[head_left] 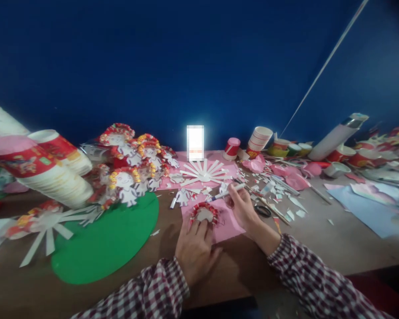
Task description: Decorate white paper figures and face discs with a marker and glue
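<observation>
Fingers stretched out, my left hand [197,248] presses flat on a small round paper piece [204,214], pale in the middle with a red curled fringe. That piece lies on a pink sheet [231,226]. My right hand [243,207] is closed around a white marker [228,192], its dark tip pointing left just above the fringed piece. Behind the tip lies a white paper doll cutout [182,197]. Farther back, a white paper cup cut into spread strips [204,177] rests on more pink paper.
Finished-looking paper dolls [123,179] stand left, behind a green oval sheet [113,243]. Stacked paper cups [53,173] lean at far left. Black-handled scissors [262,210] and paper scraps [294,204] lie right. Blue sheets [369,208] are farther right, before a blue wall [153,66].
</observation>
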Motion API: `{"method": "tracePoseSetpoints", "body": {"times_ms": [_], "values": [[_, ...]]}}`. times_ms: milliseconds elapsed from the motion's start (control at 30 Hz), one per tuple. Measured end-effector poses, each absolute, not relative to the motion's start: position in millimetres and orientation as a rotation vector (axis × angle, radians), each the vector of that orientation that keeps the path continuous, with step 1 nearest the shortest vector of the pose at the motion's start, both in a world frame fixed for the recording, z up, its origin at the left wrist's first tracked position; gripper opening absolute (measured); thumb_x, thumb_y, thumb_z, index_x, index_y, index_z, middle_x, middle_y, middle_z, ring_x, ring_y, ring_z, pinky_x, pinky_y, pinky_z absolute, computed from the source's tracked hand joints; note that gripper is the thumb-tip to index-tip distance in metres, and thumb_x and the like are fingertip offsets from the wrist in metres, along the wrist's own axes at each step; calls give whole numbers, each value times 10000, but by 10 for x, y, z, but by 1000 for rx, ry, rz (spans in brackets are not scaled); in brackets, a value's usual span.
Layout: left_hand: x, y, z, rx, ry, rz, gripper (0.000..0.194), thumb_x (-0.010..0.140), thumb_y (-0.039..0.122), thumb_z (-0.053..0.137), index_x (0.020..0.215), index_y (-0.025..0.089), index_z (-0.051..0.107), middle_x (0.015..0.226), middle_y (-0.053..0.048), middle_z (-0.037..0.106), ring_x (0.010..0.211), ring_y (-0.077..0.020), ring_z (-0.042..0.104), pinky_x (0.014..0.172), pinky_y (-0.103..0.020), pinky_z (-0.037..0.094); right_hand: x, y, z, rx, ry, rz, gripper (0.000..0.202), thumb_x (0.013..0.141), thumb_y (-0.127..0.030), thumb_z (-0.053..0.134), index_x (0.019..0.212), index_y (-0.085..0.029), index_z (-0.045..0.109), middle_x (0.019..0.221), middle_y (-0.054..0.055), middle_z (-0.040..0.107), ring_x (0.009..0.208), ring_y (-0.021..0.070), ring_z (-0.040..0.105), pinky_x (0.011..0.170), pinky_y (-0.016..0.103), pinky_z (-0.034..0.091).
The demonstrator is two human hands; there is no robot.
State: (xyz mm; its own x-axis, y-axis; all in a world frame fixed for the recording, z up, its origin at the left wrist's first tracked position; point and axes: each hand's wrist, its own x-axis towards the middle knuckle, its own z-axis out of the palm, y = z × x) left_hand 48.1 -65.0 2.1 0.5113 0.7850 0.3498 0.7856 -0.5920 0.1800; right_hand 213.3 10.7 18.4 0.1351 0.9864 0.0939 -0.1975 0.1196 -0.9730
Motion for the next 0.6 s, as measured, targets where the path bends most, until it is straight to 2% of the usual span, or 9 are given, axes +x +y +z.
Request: {"method": "tracePoseSetpoints", "body": {"times_ms": [133,300,433,600], "values": [[458,-664,24,-2735,-1421,-561,432,830,474,506,1087,142,606,1078,-142,613,1022,-306,555,1046,-560,278,2174,71,40,-993,-1054,1177,264,801,-442,643,792,-200,538,564,-55,497,493,73,417,466,186,318],[434,-683,-35,-2724,-1398,-621,481,829,493,490,1124,130,603,1077,-166,634,1013,-323,568,1023,-558,302,2218,69,32,-961,-1121,1191,228,793,-416,651,829,-193,615,615,-25,529,568,100,479,524,217,378],[422,-690,-94,-2705,-1390,-649,482,825,516,487,1122,160,619,1118,-160,637,1030,-320,568,1038,-560,288,2186,14,87,-976,-1223,1103,159,760,-321,690,807,-210,586,622,-43,496,516,84,416,478,209,354],[415,-686,-90,-2676,-1341,-612,444,800,540,518,960,162,684,1086,-156,652,1021,-309,573,1048,-532,301,2132,-127,37,-1134,-1413,980,105,844,-273,580,778,-217,522,573,-45,496,461,86,424,422,200,344]]}}
